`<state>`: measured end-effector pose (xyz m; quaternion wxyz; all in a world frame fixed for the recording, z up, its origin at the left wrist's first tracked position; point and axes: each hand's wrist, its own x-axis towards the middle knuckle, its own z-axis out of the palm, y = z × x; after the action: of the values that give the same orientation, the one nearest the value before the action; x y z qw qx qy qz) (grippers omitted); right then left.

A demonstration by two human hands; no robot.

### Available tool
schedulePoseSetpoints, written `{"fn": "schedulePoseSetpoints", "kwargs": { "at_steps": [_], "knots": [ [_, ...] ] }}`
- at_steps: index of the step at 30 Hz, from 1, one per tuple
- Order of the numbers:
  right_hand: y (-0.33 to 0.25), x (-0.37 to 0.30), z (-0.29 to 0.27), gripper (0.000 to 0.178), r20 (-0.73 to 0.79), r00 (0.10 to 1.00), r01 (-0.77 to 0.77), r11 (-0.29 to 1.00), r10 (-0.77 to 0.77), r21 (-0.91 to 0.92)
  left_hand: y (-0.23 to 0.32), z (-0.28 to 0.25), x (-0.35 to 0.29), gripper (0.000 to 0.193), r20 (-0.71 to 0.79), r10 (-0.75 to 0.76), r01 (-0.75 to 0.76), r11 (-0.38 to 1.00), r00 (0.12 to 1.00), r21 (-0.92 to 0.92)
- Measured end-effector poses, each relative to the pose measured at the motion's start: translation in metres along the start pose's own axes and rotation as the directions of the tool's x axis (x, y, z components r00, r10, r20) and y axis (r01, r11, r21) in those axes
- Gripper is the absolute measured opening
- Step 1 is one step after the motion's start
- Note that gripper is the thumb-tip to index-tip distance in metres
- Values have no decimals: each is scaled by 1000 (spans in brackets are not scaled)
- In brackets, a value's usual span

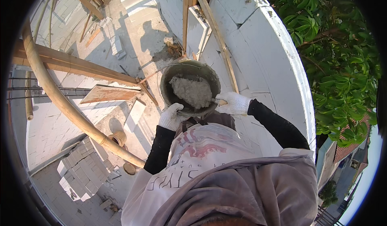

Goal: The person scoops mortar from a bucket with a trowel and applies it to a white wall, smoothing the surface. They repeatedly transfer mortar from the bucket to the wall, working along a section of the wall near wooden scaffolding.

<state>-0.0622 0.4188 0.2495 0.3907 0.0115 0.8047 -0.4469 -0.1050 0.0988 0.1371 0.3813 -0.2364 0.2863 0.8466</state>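
A dark round bucket (186,68) hangs in front of my waist with grey wet mortar (190,91) in it. My left hand (171,117), in a white knit glove, is closed on the near left part of the bucket's rim. At the near right of the rim, my right hand (234,104), gloved the same way, grips a trowel by its short wooden handle (220,102). The trowel's blade is not visible, and the mortar seems to cover it. Whether the right fingers also touch the rim, I cannot tell.
A white block wall (258,52) curves along my right, with leafy branches (322,64) beyond it. Timber beams (80,64) and a bamboo pole (76,111) cross at the left. Below lie stacked blocks (84,169), a tipped bucket (118,138) and loose boards (135,115).
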Motion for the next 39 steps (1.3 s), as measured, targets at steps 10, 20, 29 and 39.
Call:
{"fn": "schedulePoseSetpoints", "kwargs": {
  "at_steps": [10,20,29,39],
  "knots": [
    [-98,-143,-176,32,-24,984,-140,856,175,498,1,8,48,7,44,-83,88,990,996,-115],
    [-206,-213,-468,37,-649,751,-122,991,125,49,3,-88,27,26,-230,90,-155,946,969,-285],
    [-310,-89,-644,47,-752,621,-325,800,-222,-504,-12,-147,-35,19,-539,302,-460,869,786,-183],
    [-295,-50,-614,52,-760,493,-495,582,-424,-646,-40,-153,-2,13,-507,274,-434,872,817,-228]
  ]
}}
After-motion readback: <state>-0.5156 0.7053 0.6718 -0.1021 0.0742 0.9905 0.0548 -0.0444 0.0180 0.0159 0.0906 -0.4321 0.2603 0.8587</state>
